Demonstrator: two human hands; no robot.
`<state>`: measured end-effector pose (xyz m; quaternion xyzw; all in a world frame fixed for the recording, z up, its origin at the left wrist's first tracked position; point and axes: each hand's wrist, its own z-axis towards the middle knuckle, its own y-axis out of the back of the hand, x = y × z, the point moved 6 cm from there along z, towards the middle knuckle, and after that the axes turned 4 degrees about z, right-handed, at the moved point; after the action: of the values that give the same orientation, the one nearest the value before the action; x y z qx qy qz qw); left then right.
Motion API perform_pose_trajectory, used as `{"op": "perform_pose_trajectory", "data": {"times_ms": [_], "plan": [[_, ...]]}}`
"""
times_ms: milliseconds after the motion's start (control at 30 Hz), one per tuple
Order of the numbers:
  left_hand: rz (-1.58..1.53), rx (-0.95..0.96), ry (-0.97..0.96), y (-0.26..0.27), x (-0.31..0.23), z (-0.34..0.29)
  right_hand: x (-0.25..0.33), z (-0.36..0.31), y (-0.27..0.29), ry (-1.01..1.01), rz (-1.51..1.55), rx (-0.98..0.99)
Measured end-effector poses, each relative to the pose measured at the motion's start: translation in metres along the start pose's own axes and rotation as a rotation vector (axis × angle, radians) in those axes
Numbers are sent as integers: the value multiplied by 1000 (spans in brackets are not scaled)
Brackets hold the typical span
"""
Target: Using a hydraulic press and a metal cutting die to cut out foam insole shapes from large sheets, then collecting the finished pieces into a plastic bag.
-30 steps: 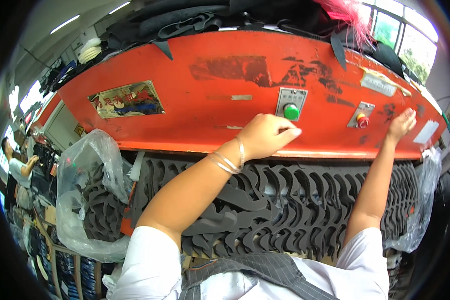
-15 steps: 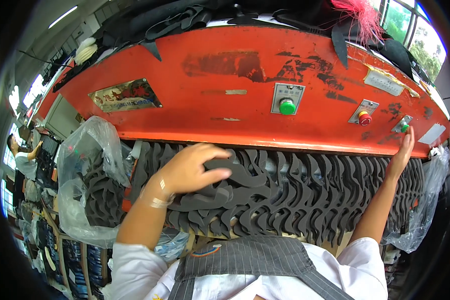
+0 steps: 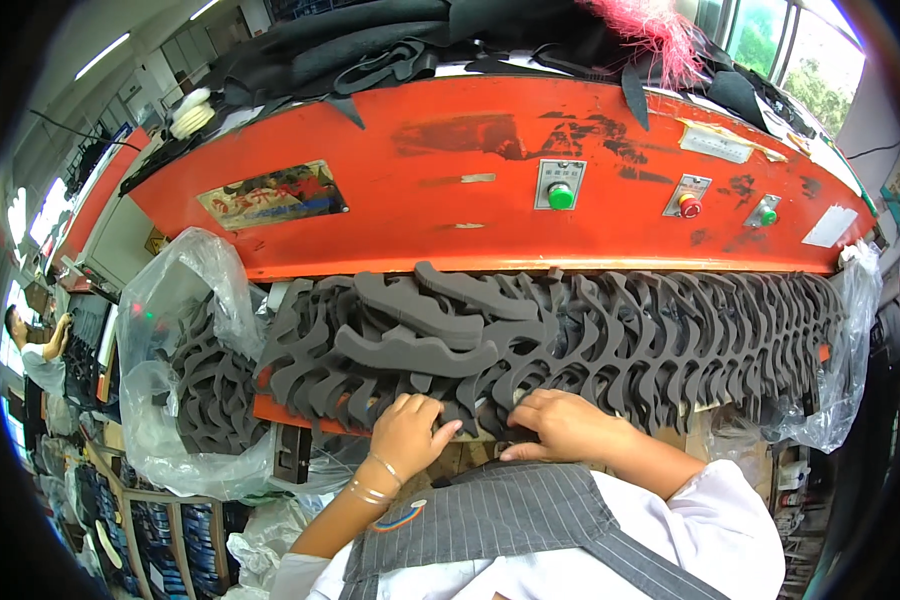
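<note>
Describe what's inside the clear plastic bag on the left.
A heap of dark grey curved pieces shows inside the clear plastic bag; whatever lies beneath the top pieces is covered.

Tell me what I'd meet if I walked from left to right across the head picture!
Another person, a clear plastic bag, the left hand, the right hand, a red button, a small green button, a white paper patch.

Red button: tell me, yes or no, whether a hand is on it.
No, the left hand and right hand are both down by the grey pieces.
</note>
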<state>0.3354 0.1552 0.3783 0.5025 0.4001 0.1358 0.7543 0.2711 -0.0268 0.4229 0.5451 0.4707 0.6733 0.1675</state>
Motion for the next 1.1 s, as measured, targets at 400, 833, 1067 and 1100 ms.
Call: {"op": "perform_pose_trajectory", "data": {"times_ms": [400,833,1067,1100], "plan": [[256,-18,46,-51,16,-25,-23,-4,-88,-414,-256,-212],[328,-146,118,-53,15,-39,-14,-9,-100,-509,-234,-321],[246,-81,22,-50,-6,-98,20,-51,-114,-474,-203,-157],[214,-43,3,-44,-14,-106,28,-59,-113,-425,-113,-48]]}}
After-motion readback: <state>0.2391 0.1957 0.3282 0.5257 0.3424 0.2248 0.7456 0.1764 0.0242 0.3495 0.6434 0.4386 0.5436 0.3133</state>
